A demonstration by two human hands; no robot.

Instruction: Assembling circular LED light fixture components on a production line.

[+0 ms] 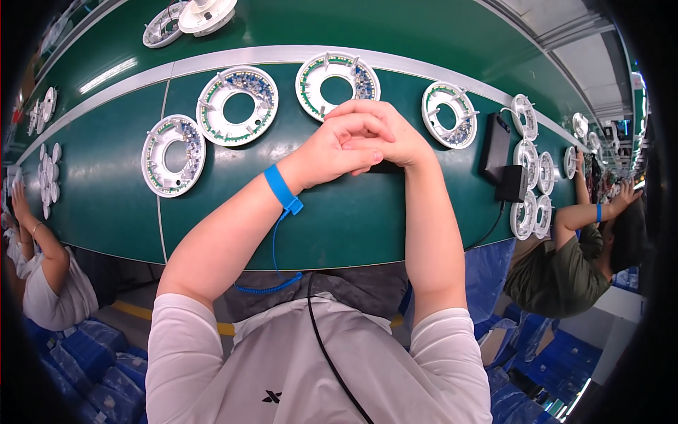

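Note:
My left hand [326, 150] and my right hand [397, 136] are clasped over the green table, the fingers of each folded around the other. No part or tool shows in them; the space between the palms is hidden. A blue wrist strap [278, 187] with a coiled cord circles my left wrist. Just beyond the hands lies a white ring-shaped lamp housing [305, 83] with a green-edged circuit board, its near edge partly covered. Similar ring housings lie to the left [237, 106] [173, 155] and right [450, 114]. Something dark [385, 168] shows below my right hand; I cannot tell what.
A black box-shaped device [496, 147] and a black adapter [511, 184] with a cable stand on the right, beside several white rings [523, 215]. Past the pale rail [282, 54] are more housings [206, 18]. Co-workers sit at left [53, 283] and right [565, 272].

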